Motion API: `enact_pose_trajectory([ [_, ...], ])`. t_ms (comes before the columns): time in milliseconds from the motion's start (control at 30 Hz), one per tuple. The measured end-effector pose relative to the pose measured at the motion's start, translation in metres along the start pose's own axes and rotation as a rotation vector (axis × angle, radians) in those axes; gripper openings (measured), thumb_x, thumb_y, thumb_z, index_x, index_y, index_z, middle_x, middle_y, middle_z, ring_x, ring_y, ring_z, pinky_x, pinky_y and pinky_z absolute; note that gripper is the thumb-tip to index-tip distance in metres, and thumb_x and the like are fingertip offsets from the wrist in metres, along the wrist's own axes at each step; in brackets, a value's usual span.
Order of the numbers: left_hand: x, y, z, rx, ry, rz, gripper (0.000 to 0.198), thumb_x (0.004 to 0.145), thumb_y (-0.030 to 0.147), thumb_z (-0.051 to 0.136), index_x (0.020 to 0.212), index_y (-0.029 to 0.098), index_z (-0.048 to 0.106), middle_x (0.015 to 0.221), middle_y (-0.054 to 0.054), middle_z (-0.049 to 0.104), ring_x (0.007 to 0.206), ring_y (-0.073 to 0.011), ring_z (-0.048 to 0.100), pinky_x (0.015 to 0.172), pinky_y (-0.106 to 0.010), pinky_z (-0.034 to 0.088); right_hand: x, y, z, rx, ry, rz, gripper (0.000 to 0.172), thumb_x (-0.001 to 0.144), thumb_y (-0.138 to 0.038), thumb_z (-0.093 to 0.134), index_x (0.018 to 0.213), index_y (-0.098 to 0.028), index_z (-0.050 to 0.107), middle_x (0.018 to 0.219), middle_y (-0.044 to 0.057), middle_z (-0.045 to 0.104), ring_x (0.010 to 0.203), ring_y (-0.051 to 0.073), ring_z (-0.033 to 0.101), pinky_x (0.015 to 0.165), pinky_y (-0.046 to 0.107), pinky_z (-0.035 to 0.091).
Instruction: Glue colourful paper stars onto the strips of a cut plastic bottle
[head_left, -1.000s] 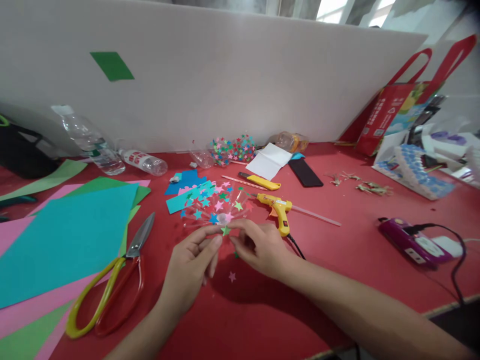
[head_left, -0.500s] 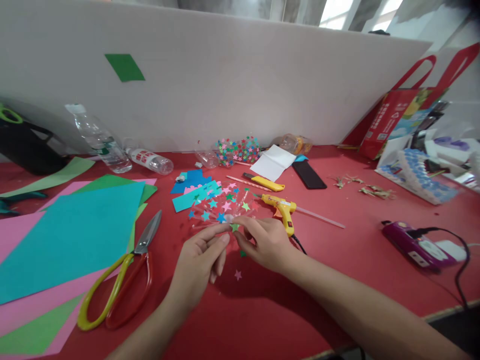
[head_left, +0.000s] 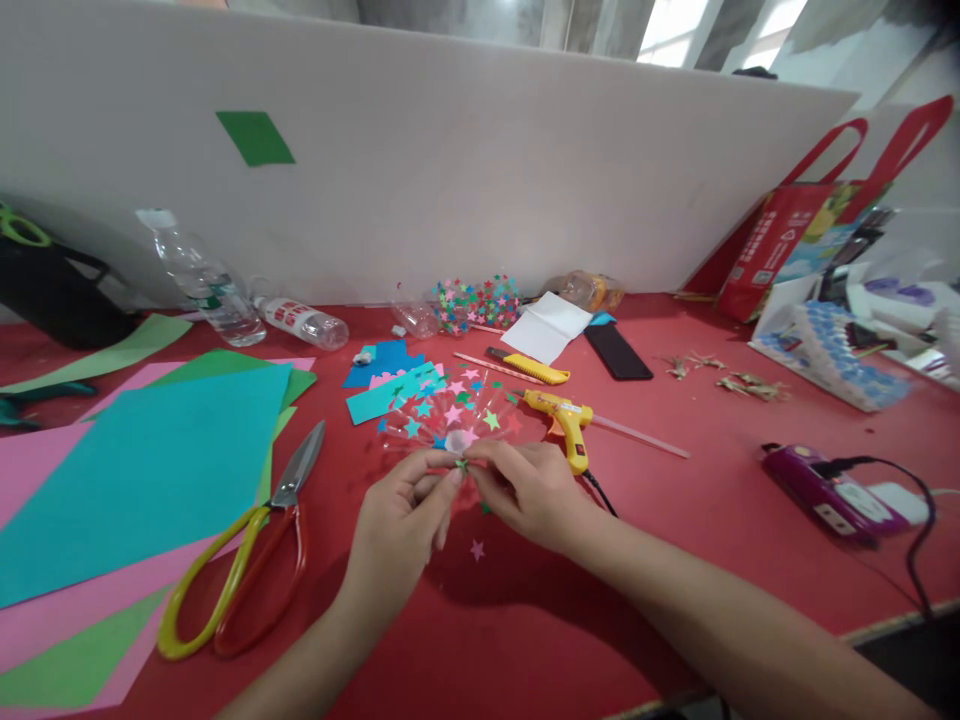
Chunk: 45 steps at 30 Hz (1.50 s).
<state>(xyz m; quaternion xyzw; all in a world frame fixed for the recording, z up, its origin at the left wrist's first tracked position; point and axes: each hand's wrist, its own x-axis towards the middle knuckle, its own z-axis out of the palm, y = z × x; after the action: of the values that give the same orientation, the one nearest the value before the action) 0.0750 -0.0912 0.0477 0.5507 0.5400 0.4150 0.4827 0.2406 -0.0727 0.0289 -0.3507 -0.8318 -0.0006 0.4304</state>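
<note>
A small green paper star (head_left: 461,465) is pinched between the fingertips of my left hand (head_left: 409,510) and my right hand (head_left: 529,490). Just beyond my fingers lies a clear plastic piece cut into spread strips (head_left: 452,412), dotted with pink, blue and green stars. One pink star (head_left: 478,550) lies on the red table below my hands, and another green star (head_left: 486,508) shows beside my right fingers. A yellow glue gun (head_left: 562,420) with a glue stick in it rests right of the plastic piece.
Large scissors (head_left: 289,490) lie left of my hands, by coloured paper sheets (head_left: 157,450). Behind are a yellow utility knife (head_left: 536,367), a phone (head_left: 619,350), a star-covered plastic piece (head_left: 476,303) and plastic bottles (head_left: 304,320). A purple power strip (head_left: 836,492) sits at right.
Both hands have drawn together on the green star, and the left fingertips now pinch it as well. The star has tilted and shows less of its face.
</note>
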Motion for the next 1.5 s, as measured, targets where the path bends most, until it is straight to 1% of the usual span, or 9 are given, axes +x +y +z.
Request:
enact_pose_trajectory([
  [233, -0.003, -0.006, 0.000, 0.181, 0.077, 0.103, 0.023, 0.083, 0.040, 0.060, 0.089, 0.020, 0.069, 0.042, 0.008, 0.043, 0.040, -0.0083, 0.039, 0.043, -0.019, 0.033, -0.002, 0.000, 0.005, 0.053, 0.018, 0.068, 0.016, 0.094, -0.020, 0.042, 0.090, -0.017, 0.057, 0.056, -0.003, 0.060, 0.044, 0.008, 0.049, 0.048, 0.019, 0.034],
  [400, -0.001, -0.002, 0.000, 0.273, 0.108, 0.165, 0.024, 0.084, 0.040, 0.059, 0.095, 0.022, 0.070, 0.045, 0.008, 0.041, 0.041, -0.0090, 0.039, 0.045, -0.020, 0.033, -0.002, -0.002, 0.004, 0.137, -0.015, 0.205, 0.013, 0.091, -0.022, 0.045, 0.088, -0.018, 0.057, 0.056, -0.004, 0.057, 0.045, 0.007, 0.048, 0.048, 0.019, 0.033],
  [600, -0.004, 0.005, -0.007, 0.368, 0.238, 0.354, 0.018, 0.085, 0.036, 0.059, 0.090, 0.022, 0.070, 0.054, 0.006, 0.056, 0.045, -0.0092, 0.044, 0.048, -0.021, 0.038, 0.001, -0.001, -0.001, 0.181, -0.022, 0.263, 0.012, 0.091, -0.021, 0.048, 0.091, -0.018, 0.059, 0.054, -0.007, 0.052, 0.043, 0.007, 0.046, 0.046, 0.018, 0.032],
  [833, 0.007, 0.002, -0.022, 0.297, 0.407, 0.505, 0.011, 0.087, 0.029, 0.059, 0.091, 0.022, 0.067, 0.081, 0.001, 0.067, 0.070, -0.0124, 0.061, 0.066, -0.024, 0.049, -0.008, 0.008, -0.001, 0.040, 0.026, 0.099, 0.016, 0.091, -0.017, 0.051, 0.106, -0.017, 0.057, 0.057, -0.007, 0.056, 0.044, 0.007, 0.046, 0.049, 0.019, 0.034],
  [1033, 0.019, -0.005, -0.027, 0.475, 0.398, 0.841, 0.011, 0.087, 0.016, 0.060, 0.095, 0.020, 0.065, 0.093, -0.002, 0.062, 0.090, -0.0158, 0.059, 0.083, -0.031, 0.048, -0.005, 0.009, -0.014, -0.149, 0.048, -0.265, 0.015, 0.088, -0.013, 0.053, 0.102, -0.015, 0.059, 0.077, 0.002, 0.067, 0.062, 0.012, 0.056, 0.059, 0.025, 0.040],
  [1133, 0.020, -0.003, -0.028, 0.523, 0.423, 0.891, 0.012, 0.087, 0.015, 0.060, 0.096, 0.019, 0.065, 0.099, -0.004, 0.060, 0.096, -0.0174, 0.057, 0.087, -0.033, 0.047, -0.003, 0.009, -0.015, -0.253, 0.052, -0.354, 0.016, 0.086, -0.015, 0.058, 0.102, -0.015, 0.062, 0.082, 0.003, 0.067, 0.068, 0.014, 0.057, 0.062, 0.027, 0.042],
  [1267, 0.021, -0.005, -0.029, 0.510, 0.439, 0.863, 0.010, 0.086, 0.015, 0.060, 0.094, 0.018, 0.064, 0.098, -0.005, 0.060, 0.096, -0.0179, 0.057, 0.088, -0.035, 0.046, -0.004, 0.015, -0.018, -0.221, 0.077, -0.278, 0.017, 0.085, -0.019, 0.063, 0.101, -0.017, 0.064, 0.085, 0.004, 0.068, 0.074, 0.016, 0.058, 0.067, 0.029, 0.042],
  [1367, 0.018, -0.006, -0.027, 0.431, 0.405, 0.862, 0.006, 0.084, 0.013, 0.063, 0.086, 0.019, 0.060, 0.088, -0.002, 0.060, 0.086, -0.0153, 0.058, 0.079, -0.031, 0.047, -0.001, 0.022, -0.026, -0.105, 0.111, -0.156, 0.008, 0.087, -0.015, 0.058, 0.093, -0.016, 0.063, 0.078, 0.003, 0.066, 0.068, 0.013, 0.058, 0.065, 0.026, 0.042],
  [1500, 0.006, -0.003, -0.025, 0.483, 0.258, 0.860, 0.011, 0.083, 0.014, 0.064, 0.078, 0.019, 0.056, 0.069, 0.004, 0.056, 0.061, -0.0093, 0.053, 0.060, -0.023, 0.044, 0.007, 0.029, -0.037, -0.125, -0.061, -0.007, 0.026, 0.091, -0.020, 0.046, 0.068, -0.017, 0.058, 0.056, -0.001, 0.055, 0.049, 0.009, 0.043, 0.053, 0.024, 0.032],
])
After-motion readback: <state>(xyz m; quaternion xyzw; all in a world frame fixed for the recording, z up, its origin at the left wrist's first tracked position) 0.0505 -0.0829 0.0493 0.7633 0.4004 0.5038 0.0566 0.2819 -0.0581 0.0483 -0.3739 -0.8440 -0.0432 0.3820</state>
